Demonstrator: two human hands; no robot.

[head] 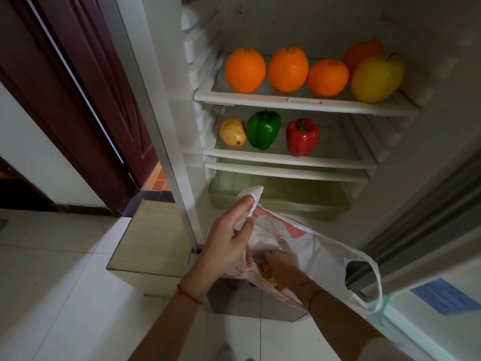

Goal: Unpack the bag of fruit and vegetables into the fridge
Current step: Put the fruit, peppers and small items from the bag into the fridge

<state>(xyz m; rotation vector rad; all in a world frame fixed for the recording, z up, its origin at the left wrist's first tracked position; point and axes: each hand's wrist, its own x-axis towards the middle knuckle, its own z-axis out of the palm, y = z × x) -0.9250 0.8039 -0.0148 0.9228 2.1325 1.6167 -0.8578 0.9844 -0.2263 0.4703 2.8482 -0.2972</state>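
A white plastic bag (325, 254) with red print hangs in front of the open fridge. My left hand (229, 238) pinches its left handle and holds the mouth apart. My right hand (282, 267) is sunk inside the bag among yellow and orange pieces (265, 276); its fingers are hidden, so what it grips cannot be told. Several oranges (245, 70) and a yellow apple (376, 78) sit on the upper shelf (260, 99). The lower shelf (325, 158) carries a yellow mango (232, 131), a green pepper (263, 129) and a red pepper (302, 137).
A greenish crisper drawer (286, 196) lies below the shelves, just behind the bag. The fridge door (432, 290) stands open at the right, close to the bag's free handle. A dark red room door (86, 100) and a low beige step (153, 238) are at the left.
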